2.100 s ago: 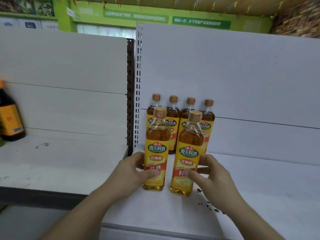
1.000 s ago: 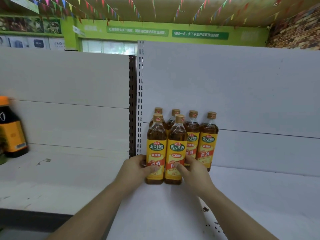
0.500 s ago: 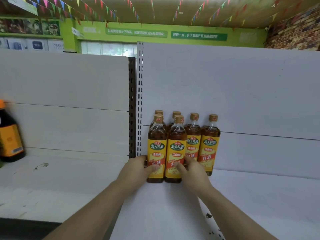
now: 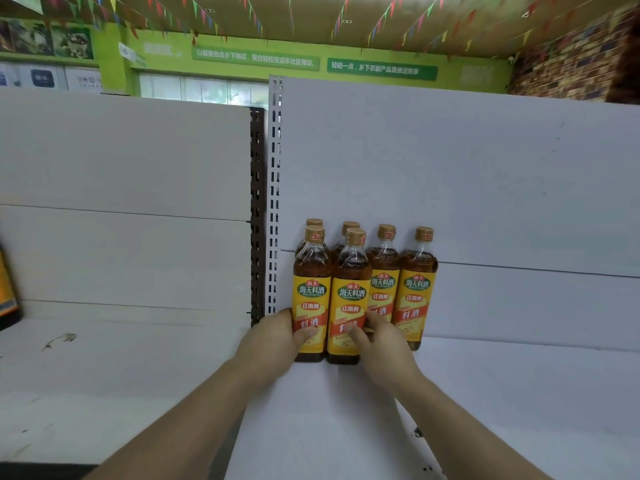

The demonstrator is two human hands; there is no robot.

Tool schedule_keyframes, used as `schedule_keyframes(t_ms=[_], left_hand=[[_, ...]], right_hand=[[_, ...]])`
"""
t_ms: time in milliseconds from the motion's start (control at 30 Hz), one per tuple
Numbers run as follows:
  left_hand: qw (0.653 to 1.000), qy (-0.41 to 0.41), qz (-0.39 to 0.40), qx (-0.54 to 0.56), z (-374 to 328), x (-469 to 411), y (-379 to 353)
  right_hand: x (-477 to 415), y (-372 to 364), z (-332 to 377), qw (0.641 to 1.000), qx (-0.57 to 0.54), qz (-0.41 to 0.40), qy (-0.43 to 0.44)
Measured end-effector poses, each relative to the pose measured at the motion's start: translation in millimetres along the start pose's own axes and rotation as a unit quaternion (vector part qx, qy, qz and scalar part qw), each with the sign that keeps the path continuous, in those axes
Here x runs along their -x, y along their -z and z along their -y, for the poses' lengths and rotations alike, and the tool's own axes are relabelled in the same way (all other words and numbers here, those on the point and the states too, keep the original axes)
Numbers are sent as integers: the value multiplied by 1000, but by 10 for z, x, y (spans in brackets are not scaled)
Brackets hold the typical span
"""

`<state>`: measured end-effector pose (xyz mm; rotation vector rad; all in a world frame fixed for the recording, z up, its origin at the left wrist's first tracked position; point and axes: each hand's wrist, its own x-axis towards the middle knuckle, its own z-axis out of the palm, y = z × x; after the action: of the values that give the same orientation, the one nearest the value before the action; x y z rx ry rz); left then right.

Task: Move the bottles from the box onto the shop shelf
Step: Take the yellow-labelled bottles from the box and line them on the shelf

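Several amber bottles with yellow labels and tan caps stand on the white shop shelf (image 4: 346, 427). The back row stands against the rear panel, with its two right bottles (image 4: 417, 289) in plain sight. In front stand two more, side by side. My left hand (image 4: 273, 341) grips the front left bottle (image 4: 311, 292) low on its label. My right hand (image 4: 381, 344) grips the front right bottle (image 4: 350, 299) the same way. Both front bottles rest upright on the shelf, touching each other. The box is not in view.
A slotted upright post (image 4: 273, 202) divides this shelf from the left shelf section (image 4: 104, 358). At the far left edge stands part of a dark bottle with an orange label (image 4: 7, 299). Small dark specks lie on the shelf at the lower right (image 4: 417, 433).
Both hands pushed the two front bottles back from the shelf's front area and set them upright in front of the back row. The hands still hold them.
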<state>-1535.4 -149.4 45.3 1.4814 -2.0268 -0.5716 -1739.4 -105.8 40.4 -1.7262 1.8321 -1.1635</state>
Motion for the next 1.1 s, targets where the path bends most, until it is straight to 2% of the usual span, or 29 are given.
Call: schedule_keyframes(t_ms=[333,533,667,867,1000,1100], left_hand=[[999,-19,0,-29,49,-10,-7],[997,15,37,69,119,18,-6],[994,56,22,91,113,188,-7],[971,41,-9,234,-245,534,92],[968,38,-42,245,-637,794,-22],[962,23,-14,271,-1055,1086,-240]], right_hand=[[106,-69,173,999,7,-19,-46],[233,-68,230,993,34,-35,-112],[404,-13,242,991,23,-32,-125],[807,294,139,988,-22,-47,-144],[1180,693,-21,982,-64,-66,-165],[1474,1073,-234,979,-81,-85,-169]])
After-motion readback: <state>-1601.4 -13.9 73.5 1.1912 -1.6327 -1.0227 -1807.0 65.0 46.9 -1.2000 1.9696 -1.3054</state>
